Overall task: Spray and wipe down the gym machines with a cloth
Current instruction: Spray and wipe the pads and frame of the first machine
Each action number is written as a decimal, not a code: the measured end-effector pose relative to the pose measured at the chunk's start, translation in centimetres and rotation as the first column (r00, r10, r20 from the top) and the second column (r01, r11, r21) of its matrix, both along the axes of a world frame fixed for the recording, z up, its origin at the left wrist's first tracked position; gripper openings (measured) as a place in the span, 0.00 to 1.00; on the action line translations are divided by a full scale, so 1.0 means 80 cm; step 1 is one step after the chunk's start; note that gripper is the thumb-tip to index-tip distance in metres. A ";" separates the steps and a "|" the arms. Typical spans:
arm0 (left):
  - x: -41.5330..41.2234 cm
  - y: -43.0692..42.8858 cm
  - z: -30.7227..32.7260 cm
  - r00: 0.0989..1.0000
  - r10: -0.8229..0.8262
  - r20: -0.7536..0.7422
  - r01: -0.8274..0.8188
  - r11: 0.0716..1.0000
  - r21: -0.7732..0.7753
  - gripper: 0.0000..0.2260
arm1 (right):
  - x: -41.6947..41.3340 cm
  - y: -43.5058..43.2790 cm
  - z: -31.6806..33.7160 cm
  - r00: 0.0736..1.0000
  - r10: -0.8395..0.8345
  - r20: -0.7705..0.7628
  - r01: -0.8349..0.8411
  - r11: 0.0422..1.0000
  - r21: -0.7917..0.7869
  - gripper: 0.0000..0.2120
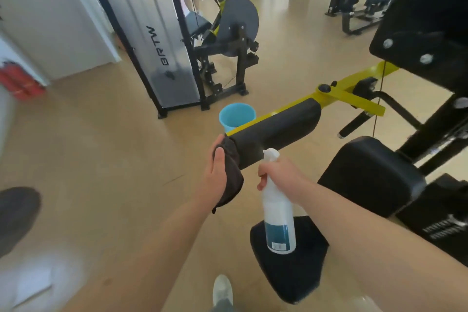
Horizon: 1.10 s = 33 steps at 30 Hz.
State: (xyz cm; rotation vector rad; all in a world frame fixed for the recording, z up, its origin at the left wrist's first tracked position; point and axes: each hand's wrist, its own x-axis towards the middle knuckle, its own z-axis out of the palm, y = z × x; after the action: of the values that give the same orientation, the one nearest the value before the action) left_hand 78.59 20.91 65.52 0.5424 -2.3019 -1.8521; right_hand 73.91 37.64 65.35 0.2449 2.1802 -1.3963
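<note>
1. Dark cloth (229,175) on the end of roller pad (276,132), left hand (215,175) fingers curled over it
2. Right hand (281,175) fingers clamp spray bottle (278,213) beside roller pad
3. Judged: roller pad mid-wipe; seat pad (372,175) likely pending

Cloth (231,180): mostly covered by the left hand (215,175); how it wraps the end of the roller pad (276,132) is hidden.
Spray bottle (278,220): neck covered by the fingers of the right hand (281,172); label print too small to read.
Bucket (236,115): just beyond the left hand, lower part hidden behind the roller pad; dark contents unclear.
Seat pad (291,273): below the right hand, partly covered by bottle and forearm.
Shoe (222,290): below both hands, cut by the bottom edge.
Dark shape (17,213): far left of the left hand, blurred, cut by the edge; unidentifiable.
Red objects (17,83): far left, too blurred to identify.
</note>
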 end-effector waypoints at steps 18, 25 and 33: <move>-0.038 0.051 0.009 0.993 -0.094 -0.072 0.090 0.995 -0.052 0.19 | -0.039 0.095 -0.017 0.885 -0.451 0.118 0.465 0.871 -0.157 0.20; -0.048 0.065 0.007 0.994 -0.057 -0.093 0.056 0.998 -0.023 0.20 | -0.041 0.086 -0.006 0.996 -0.084 -0.019 0.083 0.996 -0.036 0.18; -0.033 0.051 0.008 0.990 0.036 -0.137 -0.045 0.997 -0.060 0.19 | -0.032 0.082 -0.012 0.999 0.006 -0.046 -0.008 0.999 -0.037 0.17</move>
State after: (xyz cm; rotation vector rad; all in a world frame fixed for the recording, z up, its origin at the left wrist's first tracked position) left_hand 75.91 24.96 66.12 0.4371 -2.2356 -1.7342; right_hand 71.34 44.19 64.37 0.1932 2.1879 -1.4502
